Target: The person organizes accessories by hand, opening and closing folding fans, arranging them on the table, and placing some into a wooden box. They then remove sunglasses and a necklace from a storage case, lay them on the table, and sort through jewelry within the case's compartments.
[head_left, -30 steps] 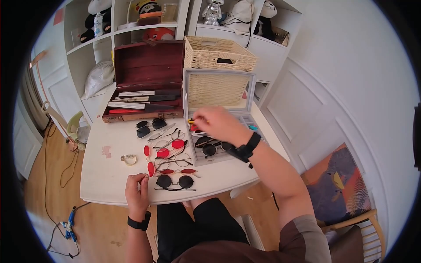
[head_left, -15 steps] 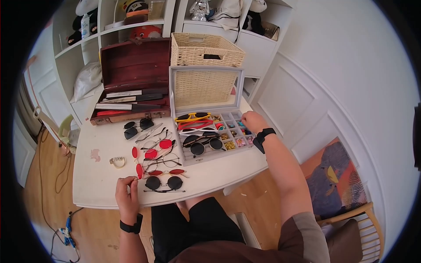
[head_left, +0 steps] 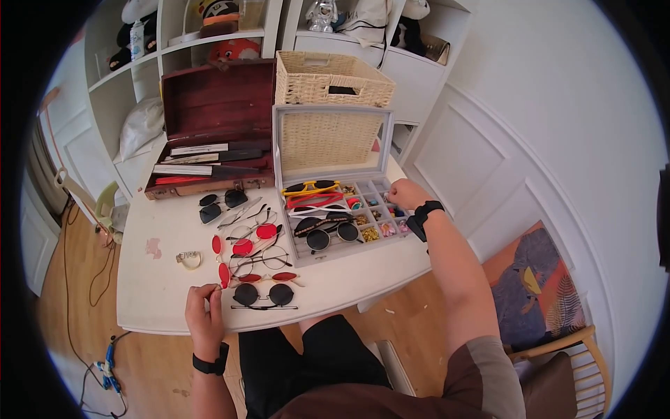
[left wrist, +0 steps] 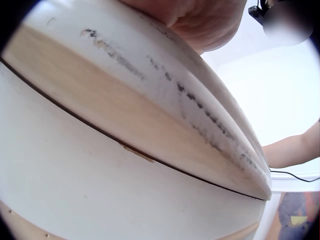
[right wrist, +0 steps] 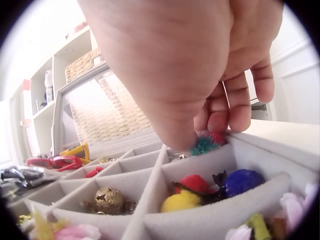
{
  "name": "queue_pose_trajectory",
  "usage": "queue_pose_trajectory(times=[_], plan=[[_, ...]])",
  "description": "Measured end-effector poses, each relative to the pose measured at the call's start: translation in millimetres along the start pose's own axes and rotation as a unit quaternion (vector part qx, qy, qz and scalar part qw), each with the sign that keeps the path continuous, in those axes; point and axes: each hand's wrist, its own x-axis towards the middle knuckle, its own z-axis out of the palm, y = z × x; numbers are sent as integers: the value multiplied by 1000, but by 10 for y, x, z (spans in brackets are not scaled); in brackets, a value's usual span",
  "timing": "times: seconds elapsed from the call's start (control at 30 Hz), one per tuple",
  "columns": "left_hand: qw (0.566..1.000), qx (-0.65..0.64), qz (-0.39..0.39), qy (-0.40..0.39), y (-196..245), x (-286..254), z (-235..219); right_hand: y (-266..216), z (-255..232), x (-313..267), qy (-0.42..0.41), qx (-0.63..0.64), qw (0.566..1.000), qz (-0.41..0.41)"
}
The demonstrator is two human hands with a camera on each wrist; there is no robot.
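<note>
My left hand (head_left: 203, 318) is at the table's front edge, fingers curled. Its thumb and forefinger pinch the near end of the red-lensed sunglasses (head_left: 224, 272). The left wrist view has only part of that hand above the table rim. At the right side of the grey compartment box (head_left: 321, 257), my right hand (head_left: 410, 195) reaches down into a far compartment. There its thumb and fingers close around a teal pompom (right wrist: 205, 145), with red fuzz beside it; the forefinger is hidden. Red, yellow and blue pompoms (right wrist: 243, 183) lie in the compartment nearer the camera.
Several sunglasses fill the box's left part, yellow ones (head_left: 311, 187) at the back. More glasses (head_left: 264, 296) and a gold-coloured bracelet (head_left: 188, 260) lie on the white table (head_left: 150, 300). An open dark red case (head_left: 218, 101) with fans and a wicker basket (head_left: 335, 77) stand behind.
My right hand has moved from above the sunglasses in the box to the small compartments at its right, and has stayed there. My left hand keeps its place at the red-lensed sunglasses.
</note>
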Motion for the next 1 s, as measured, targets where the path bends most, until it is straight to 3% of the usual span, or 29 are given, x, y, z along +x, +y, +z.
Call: queue_pose_trajectory(times=[0.17, 0.47, 0.7, 0.77, 1.0], plan=[[1000, 3, 18, 5, 3, -3, 7, 113, -62, -54, 45, 191, 981, 8], [1000, 8, 8, -2, 32, 5, -9, 86, -122, -200, 80, 262, 962, 1], [1000, 10, 11, -2, 51, 0, -11, 18, -44, -237, 78, 216, 973, -12], [1000, 10, 12, -1, 56, 4, -7, -1, -27, -209, 68, 124, 990, -15], [1000, 20, 9, -15, 48, 4, -3, 34, -36, -217, 131, 168, 977, -31]])
